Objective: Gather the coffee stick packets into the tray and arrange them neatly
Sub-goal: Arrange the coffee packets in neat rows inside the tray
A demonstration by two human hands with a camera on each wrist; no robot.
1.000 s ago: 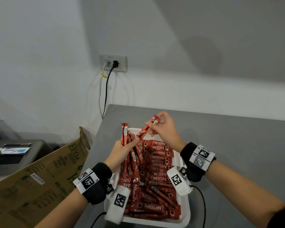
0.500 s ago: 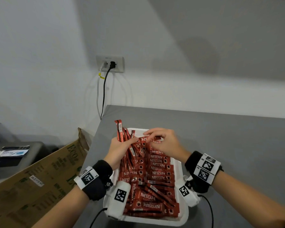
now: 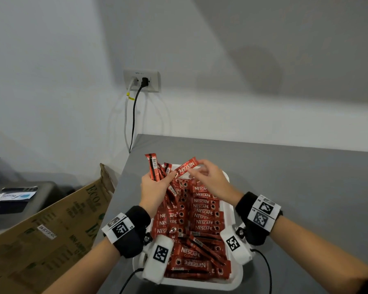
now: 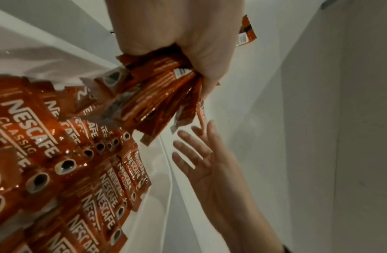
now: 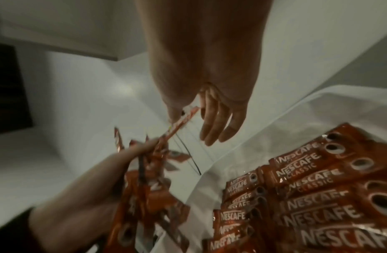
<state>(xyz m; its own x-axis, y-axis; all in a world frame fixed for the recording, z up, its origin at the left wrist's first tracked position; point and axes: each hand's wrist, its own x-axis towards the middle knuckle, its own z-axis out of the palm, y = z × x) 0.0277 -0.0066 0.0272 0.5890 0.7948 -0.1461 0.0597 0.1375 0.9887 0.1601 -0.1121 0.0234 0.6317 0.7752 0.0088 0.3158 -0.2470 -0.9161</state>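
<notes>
Grey bench [image 3: 285, 187] under everything, bearing the white tray [image 3: 232, 279] near its left edge. Landmark: the tray.

Inside the tray, along its right half: a neat column of coffee stick packets [image 3: 204, 211], laid crosswise, logos up, one touching the next. At the tray's near end: several packets lying crooked across each other, not yet lined up. Along the tray's left side: a loose bundle [image 3: 157, 177] standing on end, leaning past the far-left corner of the tray.

Left hand [image 3: 153, 192], over the tray's left side, fingers curled round that bundle; confirmed from the left wrist view, where the fist closes on the packets' middle and their ends fan out below. Right hand [image 3: 210, 179], over the tray's far end, thumb and forefinger pinching one end of a single packet [image 3: 186, 166], other fingers loosely spread; the packet's other end meets the left thumb at the top of the bundle.

Step in hand, by the look of it: drawing one stick at a time out of the bundle to add to the ordered column. Well along, but unfinished.

Next move probably calls for: pulling the single packet free of the bundle, turning it crosswise with the logo up, laying it at the far end of the column, tight against the last one. Afterwards, straightening the crooked lot at the near end.
</notes>
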